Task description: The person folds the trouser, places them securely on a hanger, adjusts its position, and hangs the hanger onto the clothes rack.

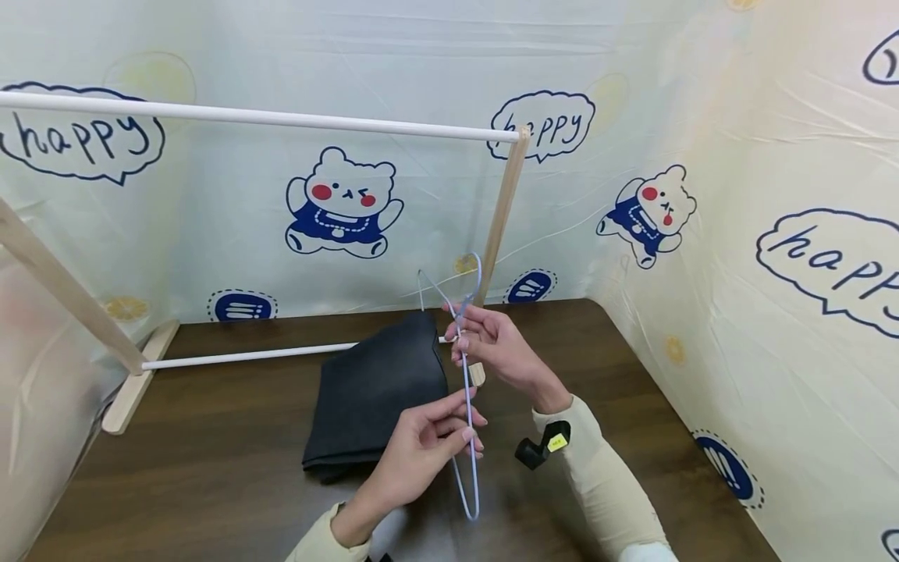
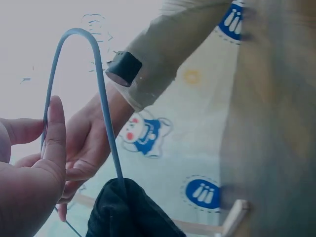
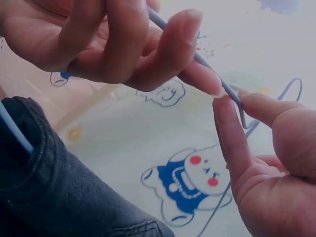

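Note:
A thin light-blue clothes hanger (image 1: 474, 468) stands on end between my hands, its hook at the top. With thumb and fingers my right hand (image 1: 502, 347) pinches the wire just below the hook. Lower down, my left hand (image 1: 421, 445) pinches the hanger's sloping arm. Over the hanger's long bar drapes a folded black garment (image 1: 382, 390), left of both hands; the folding hides its exact kind. In the left wrist view the hanger's rounded end (image 2: 74, 32) rises above the cloth. The right wrist view shows a seam on the dark garment (image 3: 69, 182).
Behind the garment stands a rack with a white top rail (image 1: 281, 117), wooden side posts (image 1: 504, 211) and a white lower rod (image 1: 246, 355). It rests on a dark brown table (image 1: 211, 468). A sheet printed with bears and "happy" bubbles (image 1: 597, 94) surrounds the table.

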Demonstrator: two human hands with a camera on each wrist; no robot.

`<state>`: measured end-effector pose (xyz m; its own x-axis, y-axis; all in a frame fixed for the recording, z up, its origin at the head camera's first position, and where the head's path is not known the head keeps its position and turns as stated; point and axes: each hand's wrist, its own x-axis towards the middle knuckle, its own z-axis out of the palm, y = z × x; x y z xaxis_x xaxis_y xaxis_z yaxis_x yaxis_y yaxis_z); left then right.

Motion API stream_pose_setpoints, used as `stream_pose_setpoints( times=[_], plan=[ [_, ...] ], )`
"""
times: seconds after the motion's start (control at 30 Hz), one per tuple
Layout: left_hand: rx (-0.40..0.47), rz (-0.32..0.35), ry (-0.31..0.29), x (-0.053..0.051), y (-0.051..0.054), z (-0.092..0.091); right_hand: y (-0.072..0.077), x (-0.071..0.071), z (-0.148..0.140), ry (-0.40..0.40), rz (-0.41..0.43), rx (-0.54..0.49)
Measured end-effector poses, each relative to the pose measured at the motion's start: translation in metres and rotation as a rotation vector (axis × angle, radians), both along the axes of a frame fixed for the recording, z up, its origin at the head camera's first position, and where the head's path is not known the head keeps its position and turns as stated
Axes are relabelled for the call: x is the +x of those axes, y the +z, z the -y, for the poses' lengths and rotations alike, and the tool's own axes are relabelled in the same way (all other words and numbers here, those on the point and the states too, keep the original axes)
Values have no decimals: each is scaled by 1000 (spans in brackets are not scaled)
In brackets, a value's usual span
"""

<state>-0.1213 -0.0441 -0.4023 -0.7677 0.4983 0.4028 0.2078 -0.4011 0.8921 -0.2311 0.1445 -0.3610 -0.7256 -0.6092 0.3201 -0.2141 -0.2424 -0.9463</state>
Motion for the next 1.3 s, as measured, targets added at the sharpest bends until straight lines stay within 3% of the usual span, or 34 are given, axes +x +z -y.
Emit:
stream_pose_setpoints(
  times=[0.43, 0.7, 0.87, 1.3],
  plan=[
    [42, -100, 29, 2, 47, 14, 49, 1, 10, 145, -99, -80],
    [30, -129, 73, -7, 70, 19, 75, -2, 18, 81, -44, -81],
    [-2, -113, 117, -13, 86, 19, 92, -6, 22, 62, -17, -96],
    [0, -103, 182, -36, 130, 11, 131, -25, 24, 14, 1, -228]
  ],
)
